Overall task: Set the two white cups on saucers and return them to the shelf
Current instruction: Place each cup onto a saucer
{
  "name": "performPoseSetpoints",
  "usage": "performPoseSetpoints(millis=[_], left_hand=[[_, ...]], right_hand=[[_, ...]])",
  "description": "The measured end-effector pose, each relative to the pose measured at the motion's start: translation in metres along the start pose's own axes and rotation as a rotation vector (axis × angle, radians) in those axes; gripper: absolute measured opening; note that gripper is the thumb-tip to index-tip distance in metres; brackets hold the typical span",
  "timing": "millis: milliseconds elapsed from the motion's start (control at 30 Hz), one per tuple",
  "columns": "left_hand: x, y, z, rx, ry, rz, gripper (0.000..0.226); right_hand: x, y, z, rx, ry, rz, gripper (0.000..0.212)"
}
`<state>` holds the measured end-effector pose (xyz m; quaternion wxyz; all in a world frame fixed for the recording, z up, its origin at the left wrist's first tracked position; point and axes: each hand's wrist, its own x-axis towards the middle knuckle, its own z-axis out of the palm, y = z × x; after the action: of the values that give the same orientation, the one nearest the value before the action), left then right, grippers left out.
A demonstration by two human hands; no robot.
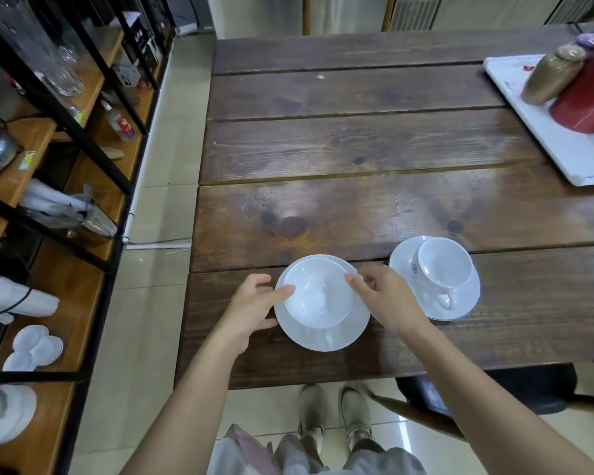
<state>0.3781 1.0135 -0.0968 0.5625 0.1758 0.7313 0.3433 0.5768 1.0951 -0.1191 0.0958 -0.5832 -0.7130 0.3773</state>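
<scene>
Both cups sit on saucers; left hand (251, 305) and right hand (384, 296) — open — flank the near cup (318, 296) — next, lift its saucer (323, 332) shelfward.

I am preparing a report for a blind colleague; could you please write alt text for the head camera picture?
A person's left hand and right hand reach to either side of a white cup standing on a saucer near the front edge of a dark wooden table. A second cup already sits on its saucer to the right; a shelf stands at left.
</scene>
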Motion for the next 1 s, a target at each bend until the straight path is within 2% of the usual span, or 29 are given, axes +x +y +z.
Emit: performPoseSetpoints(millis=[100,167,233,333,400,500,600,733,767,867,1000], left_hand=[[-0.001,-0.001,0.002,-0.061,-0.054,-0.067,0.062],[-0.001,-0.002,0.0,-0.117,-0.086,-0.091,0.041],[0.0,-0.003,-0.002,-0.156,-0.144,-0.116,0.028],[0.001,-0.004,-0.002,-0.173,-0.157,-0.119,0.035],[-0.001,-0.006,0.001,-0.166,-0.132,-0.105,0.035],[-0.007,-0.011,0.002,-0.183,-0.121,-0.071,0.04],[-0.018,-0.014,0.003,-0.23,-0.111,-0.027,0.045],[-0.043,-0.021,0.002,-0.317,-0.058,0.05,0.045],[-0.051,-0.023,0.001,-0.344,-0.035,0.07,0.044],[-0.077,-0.034,-0.003,-0.439,0.031,0.132,0.042],[-0.12,-0.053,-0.011,-0.54,0.144,0.205,0.06]], right_hand=[[-0.004,0.001,-0.004,-0.033,-0.015,0.061,0.044],[-0.006,-0.002,-0.006,-0.03,-0.068,0.136,0.048],[-0.006,-0.003,-0.007,0.108,-0.148,0.23,0.053],[-0.008,-0.007,-0.008,0.392,-0.222,0.338,0.053],[-0.01,-0.008,-0.008,0.501,-0.255,0.354,0.049],[-0.015,-0.008,-0.01,0.594,-0.284,0.299,0.038],[-0.017,-0.006,-0.012,0.663,-0.33,0.249,0.042],[-0.021,-0.013,-0.013,0.665,-0.355,0.214,0.075],[-0.024,-0.017,-0.014,0.657,-0.36,0.18,0.074],[-0.035,-0.036,-0.018,0.622,-0.356,0.078,0.052],[-0.057,-0.066,-0.016,0.538,-0.392,-0.041,0.041]])
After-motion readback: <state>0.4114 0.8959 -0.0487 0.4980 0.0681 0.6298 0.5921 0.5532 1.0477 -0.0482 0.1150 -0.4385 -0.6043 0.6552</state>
